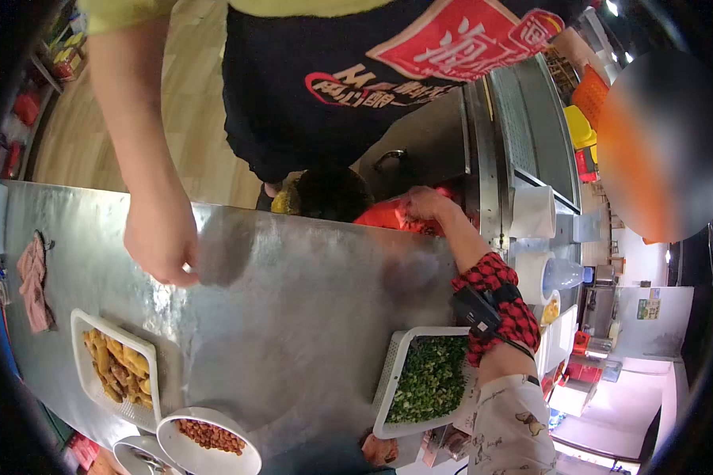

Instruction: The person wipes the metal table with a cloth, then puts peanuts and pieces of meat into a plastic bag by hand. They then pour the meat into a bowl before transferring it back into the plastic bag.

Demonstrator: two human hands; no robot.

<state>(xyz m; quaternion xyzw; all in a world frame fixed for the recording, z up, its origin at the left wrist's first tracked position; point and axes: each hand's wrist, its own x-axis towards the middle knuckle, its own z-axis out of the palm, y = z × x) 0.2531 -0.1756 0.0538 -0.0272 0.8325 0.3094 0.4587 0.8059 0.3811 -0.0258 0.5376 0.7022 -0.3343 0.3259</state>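
My right hand (425,204) reaches in from the lower right, past the far edge of the metal table (293,317). Its fingers are closed on a bright red bag (388,215), which looks like thin plastic and is partly hidden by the table edge. A red and black checked cuff and a strapped black device cover my forearm. Under that arm stands a white basket of chopped greens (428,380). My left hand is out of view.
Across the table stands a co-worker in a dark apron (309,87); their hand (162,241) hangs over the table. At lower left are a basket of yellowish food (119,368), a bowl of reddish beans (210,435) and a pink cloth (33,281). A dark bin (329,194) stands beyond the edge.
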